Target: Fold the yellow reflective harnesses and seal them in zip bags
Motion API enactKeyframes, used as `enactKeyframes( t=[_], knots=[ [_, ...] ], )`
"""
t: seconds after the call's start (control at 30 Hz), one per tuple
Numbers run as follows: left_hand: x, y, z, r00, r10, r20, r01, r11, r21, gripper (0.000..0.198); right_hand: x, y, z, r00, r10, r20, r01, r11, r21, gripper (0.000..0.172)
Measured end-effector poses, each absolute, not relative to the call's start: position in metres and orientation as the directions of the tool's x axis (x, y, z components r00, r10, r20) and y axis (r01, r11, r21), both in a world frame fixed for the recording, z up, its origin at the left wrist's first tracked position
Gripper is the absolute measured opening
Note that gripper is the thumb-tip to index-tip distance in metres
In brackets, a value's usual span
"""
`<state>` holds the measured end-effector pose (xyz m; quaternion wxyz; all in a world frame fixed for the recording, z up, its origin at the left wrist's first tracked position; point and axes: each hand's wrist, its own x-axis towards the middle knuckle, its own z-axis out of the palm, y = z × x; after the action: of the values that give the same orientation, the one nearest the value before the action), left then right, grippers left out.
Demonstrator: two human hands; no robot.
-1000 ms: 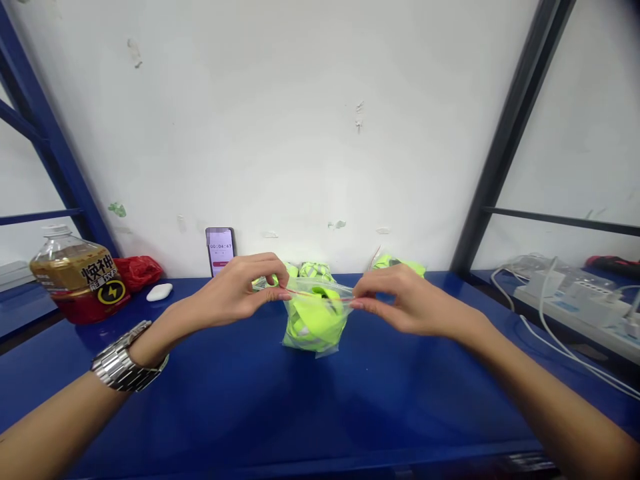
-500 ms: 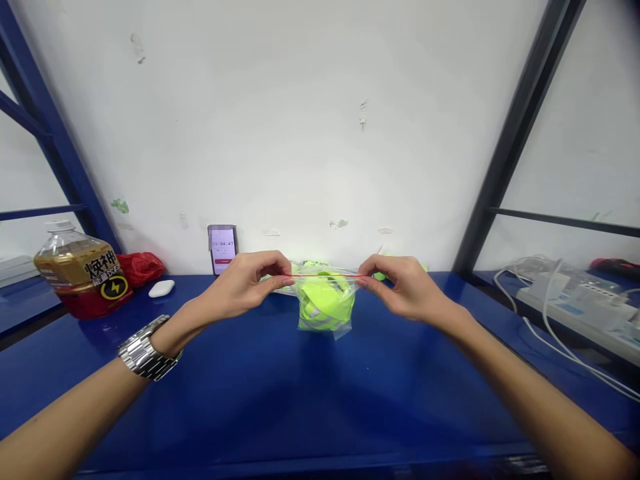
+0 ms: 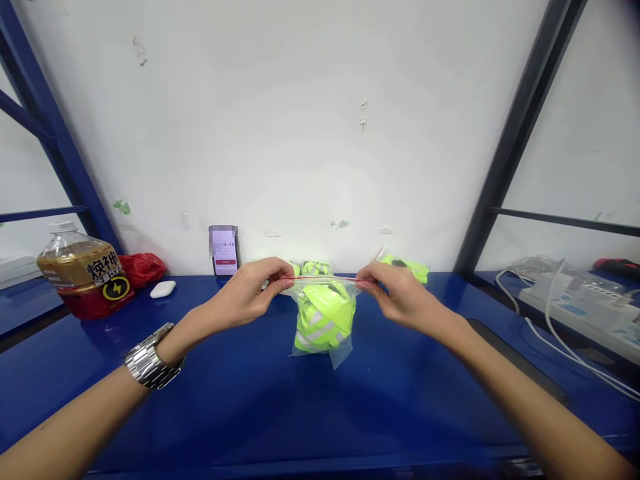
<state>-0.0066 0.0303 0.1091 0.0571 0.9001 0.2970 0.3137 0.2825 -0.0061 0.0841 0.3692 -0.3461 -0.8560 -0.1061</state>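
A clear zip bag (image 3: pixel 325 320) with a red line along its top edge holds folded neon-yellow fabric with silvery stripes. My left hand (image 3: pixel 260 287) pinches the top left corner of the bag between thumb and fingers. At the top right corner, my right hand (image 3: pixel 393 290) grips the same edge, so the opening is stretched straight between them. The bag hangs over the blue table (image 3: pixel 280 413). Behind it, near the wall, lie more neon-yellow bundles, one of them (image 3: pixel 407 267) beyond my right hand.
On the left stand a large drink bottle (image 3: pixel 85 273), a red plastic bag (image 3: pixel 143 268) and a white case (image 3: pixel 163 289). A phone (image 3: pixel 225 252) leans on the wall. Power strips (image 3: pixel 590 300) with white cables and a dark flat object (image 3: pixel 515 360) are at the right.
The bag's body now hangs lower and shows more of its striped fabric. Both hands keep their hold on its top edge, and the bundles behind show more.
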Motion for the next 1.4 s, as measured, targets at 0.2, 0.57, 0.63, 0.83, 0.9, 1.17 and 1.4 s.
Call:
enactKeyframes(
  t=[0.2,0.57,0.63,0.83,0.9,1.17,1.4],
  knots=[
    [-0.009,0.028,0.114,0.671,0.627,0.396,0.481,-0.774,0.412,0.021,0.282,-0.010,0.084,-0.522,0.541,0.659,0.702,0.712,-0.028,0.009],
    [-0.016,0.019,0.116,0.700,0.698,0.152,0.394,-0.555,0.733,0.031,0.278,-0.019,0.084,-0.565,0.533,0.630,0.684,0.729,-0.003,0.009],
    [-0.015,0.016,0.116,0.692,0.711,0.126,0.398,-0.521,0.755,0.033,0.278,-0.020,0.083,-0.561,0.528,0.637,0.685,0.729,0.000,0.010],
    [-0.015,0.011,0.108,0.617,0.722,0.314,0.498,-0.667,0.554,0.028,0.278,-0.019,0.081,-0.551,0.506,0.664,0.681,0.732,0.008,0.013],
    [-0.016,0.011,0.103,0.613,0.639,0.464,0.536,-0.768,0.349,0.022,0.278,-0.018,0.081,-0.548,0.507,0.666,0.683,0.731,0.006,0.012],
    [-0.019,0.021,0.084,0.676,0.368,0.638,0.507,-0.861,-0.040,0.006,0.278,-0.019,0.081,-0.599,0.505,0.622,0.706,0.699,0.113,0.017],
    [-0.018,0.023,0.084,0.653,0.417,0.632,0.528,-0.849,0.016,0.007,0.278,-0.018,0.081,-0.606,0.495,0.622,0.690,0.717,0.101,0.019]
  ],
)
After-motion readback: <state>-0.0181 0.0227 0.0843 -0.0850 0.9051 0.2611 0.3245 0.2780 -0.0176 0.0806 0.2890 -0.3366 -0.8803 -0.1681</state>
